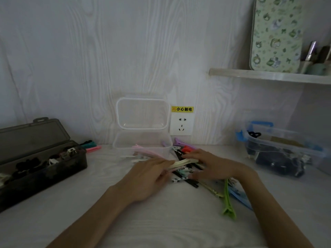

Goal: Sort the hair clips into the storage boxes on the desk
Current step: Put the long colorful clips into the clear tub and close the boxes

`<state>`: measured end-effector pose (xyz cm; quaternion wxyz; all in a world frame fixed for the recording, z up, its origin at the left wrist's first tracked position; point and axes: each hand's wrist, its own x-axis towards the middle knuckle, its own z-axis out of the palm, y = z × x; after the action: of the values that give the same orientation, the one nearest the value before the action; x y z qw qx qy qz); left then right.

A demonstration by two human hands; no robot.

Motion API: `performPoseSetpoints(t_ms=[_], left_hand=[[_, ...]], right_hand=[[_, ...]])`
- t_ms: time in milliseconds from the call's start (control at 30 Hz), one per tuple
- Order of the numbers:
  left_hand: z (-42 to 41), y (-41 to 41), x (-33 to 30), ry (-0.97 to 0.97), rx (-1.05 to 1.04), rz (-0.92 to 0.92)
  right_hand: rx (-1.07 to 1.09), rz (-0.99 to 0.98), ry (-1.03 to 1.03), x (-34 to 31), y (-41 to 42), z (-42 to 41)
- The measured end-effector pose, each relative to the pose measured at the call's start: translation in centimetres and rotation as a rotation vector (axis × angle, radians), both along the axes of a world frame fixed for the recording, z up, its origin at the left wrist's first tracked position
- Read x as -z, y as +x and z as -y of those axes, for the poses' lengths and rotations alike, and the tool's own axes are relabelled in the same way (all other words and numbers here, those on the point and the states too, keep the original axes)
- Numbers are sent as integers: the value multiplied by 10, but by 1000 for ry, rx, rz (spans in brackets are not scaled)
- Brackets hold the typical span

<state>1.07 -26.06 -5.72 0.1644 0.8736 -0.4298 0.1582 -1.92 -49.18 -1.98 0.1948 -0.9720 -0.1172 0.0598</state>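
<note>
While the pile of hair clips (186, 169) is being worked over at the middle of the desk (161, 221), three storage boxes are seen around the hands. Far to the left of the left hand (148, 178) a smoky grey box (41, 165) is set with its lid raised, dark clips already inside. Just beyond the fingers of that hand a clear box (141, 145) is placed against the wall, lid up, with long pink clips (146, 152) lying in it or across its front; which cannot be told.

A pale cream clip (184, 162) is held between the two hands: it appears pinched at its left end by the curled left fingers, while the right hand (213, 167) is laid over the pile with its fingers bent, touching the clip's other end; a firm grip there cannot be confirmed. A green clip (228, 199) and a blue one (240, 197) are spread just under the right wrist. Well to the right of that hand a blue-latched clear box (283, 151) is found, holding dark items.

For the step to be done well, the cream clip should probably be lifted free singly, so that neighbouring clips are not dragged along, and matched by shape to the long clips at the clear box.
</note>
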Motion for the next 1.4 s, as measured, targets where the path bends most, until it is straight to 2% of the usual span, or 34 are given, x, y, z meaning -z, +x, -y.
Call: performPoseSetpoints(t_ms=[100,200,300,367,467,567,633,733,800,867,967,1033,1133,1200,1300,1333,1400], left_hand=[[-2,6,2,19,10,-27],[-9,11,2,48,-21,-79],[-11,7,-1,34,-30,-68],[-10,1,-8,-24,-8,-8],[-10,-7,-21,-85,0,83],[-17,-5,-31,-196,-17,154],[-23,3,-35,-266,-99,265],[-35,16,-37,-346,-341,358],[-42,23,-32,-357,-490,270],[-46,29,-24,-296,-590,122],[-47,32,-22,-224,-607,66],[-39,24,-29,-301,-519,155],[-17,1,-40,-376,-223,224],[-3,-14,-37,-242,-73,87],[13,-15,-14,31,-46,-57],[14,-13,-9,68,-41,-74],[13,-9,-7,24,-28,-107]], right_hand=[[-49,161,47,9,4,-11],[-68,290,9,5,1,-17],[-96,323,-15,5,-1,-19],[-103,293,95,3,-2,-17],[-96,251,363,-8,-8,-16],[-71,326,616,-18,-9,-30],[-60,421,577,-22,2,-45],[-69,567,369,-25,32,-69],[-86,497,266,-26,52,-82],[-66,320,170,-28,61,-87],[-42,264,218,-30,56,-70],[10,322,253,-30,44,-50],[54,290,193,-30,23,-15],[14,113,160,-30,9,1],[-13,-158,44,-24,-2,14],[-8,-183,-26,-22,-2,15],[9,-163,-114,-18,-1,11]])
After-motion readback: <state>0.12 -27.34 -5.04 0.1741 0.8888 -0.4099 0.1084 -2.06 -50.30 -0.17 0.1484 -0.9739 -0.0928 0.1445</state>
